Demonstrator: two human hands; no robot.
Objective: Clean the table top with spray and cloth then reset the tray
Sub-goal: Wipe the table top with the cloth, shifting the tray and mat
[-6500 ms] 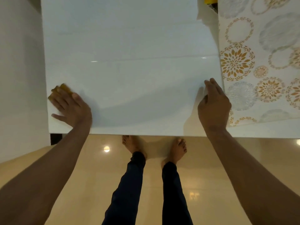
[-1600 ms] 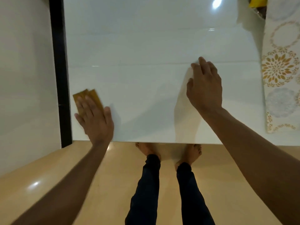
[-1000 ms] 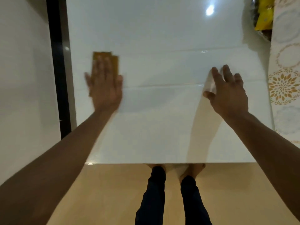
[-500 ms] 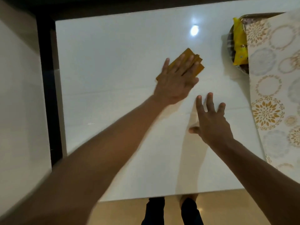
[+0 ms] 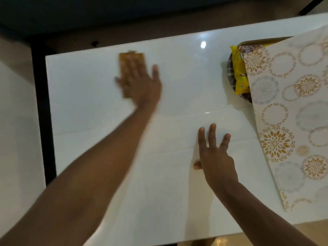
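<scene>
Left hand point(image 5: 140, 84) flat on cloth point(image 5: 130, 58), table point(image 5: 177, 192)

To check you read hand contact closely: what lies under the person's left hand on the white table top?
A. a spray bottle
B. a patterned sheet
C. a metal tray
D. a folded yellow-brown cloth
D: the left hand presses flat on the yellow-brown cloth, with straight fingers.

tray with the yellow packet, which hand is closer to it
Right. The right hand lies flat below and left of the tray; the left hand, on the cloth, is farther across the table.
</scene>
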